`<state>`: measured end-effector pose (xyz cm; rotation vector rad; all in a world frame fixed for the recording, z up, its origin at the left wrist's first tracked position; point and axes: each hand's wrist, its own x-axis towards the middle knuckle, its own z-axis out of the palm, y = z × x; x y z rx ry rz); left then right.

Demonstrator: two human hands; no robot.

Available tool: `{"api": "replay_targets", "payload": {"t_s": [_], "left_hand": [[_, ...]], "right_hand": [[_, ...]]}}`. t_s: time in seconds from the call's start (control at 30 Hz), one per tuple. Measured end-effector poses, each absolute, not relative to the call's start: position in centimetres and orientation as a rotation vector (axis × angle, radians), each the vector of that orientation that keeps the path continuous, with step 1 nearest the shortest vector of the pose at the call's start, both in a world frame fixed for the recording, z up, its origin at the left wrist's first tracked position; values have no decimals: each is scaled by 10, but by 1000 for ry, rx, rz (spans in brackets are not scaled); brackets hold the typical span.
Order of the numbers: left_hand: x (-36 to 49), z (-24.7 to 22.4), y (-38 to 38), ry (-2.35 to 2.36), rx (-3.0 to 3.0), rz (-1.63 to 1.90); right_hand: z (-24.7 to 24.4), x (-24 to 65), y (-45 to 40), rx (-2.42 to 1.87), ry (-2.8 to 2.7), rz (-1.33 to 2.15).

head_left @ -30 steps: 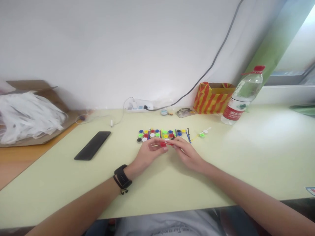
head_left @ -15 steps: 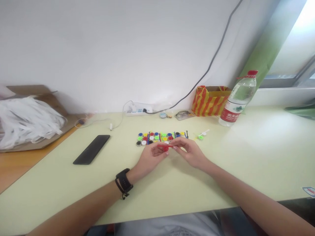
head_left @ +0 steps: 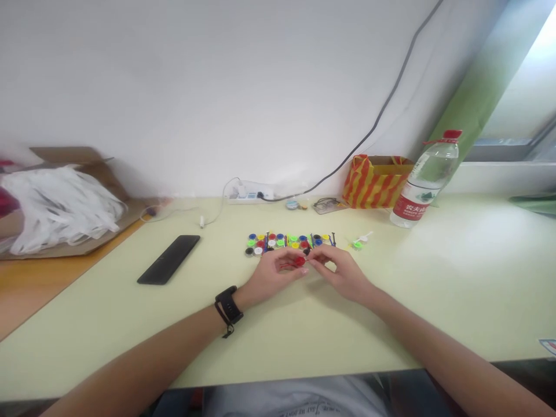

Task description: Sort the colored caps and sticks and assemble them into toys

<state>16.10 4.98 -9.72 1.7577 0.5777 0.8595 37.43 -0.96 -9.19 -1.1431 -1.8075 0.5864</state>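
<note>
Table (head_left: 469,278): pale green, set against a white wall (head_left: 174,87).
Red piece (head_left: 299,262): small, between the two hands, just on the near side of the coloured discs (head_left: 293,238).
Left hand (head_left: 271,275): closed on the red piece with thumb and fingers.
Right hand (head_left: 345,275): fingertips bent toward its right side; whether they grip, I cannot tell.
Step in hand: probably fine adjusting of this piece with both hands.
Next move: it calls, I judge, for steady left hold and small, exact right-finger motion.
Coloured discs: in rows, partly hidden behind the hands.
Bottle (head_left: 421,194): standing farther to the right.
</note>
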Motion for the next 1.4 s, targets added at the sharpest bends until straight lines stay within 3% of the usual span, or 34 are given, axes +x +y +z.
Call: {"api": "replay_targets", "payload": {"t_s": [0.63,1.4], "left_hand": [[154,-93,48,589,2061,848],[147,-85,46,502,2205,715]], "right_hand": [[-97,375,-11,-1120,-1935,574],[-88,374,-20,-1141,-1990,831]]}}
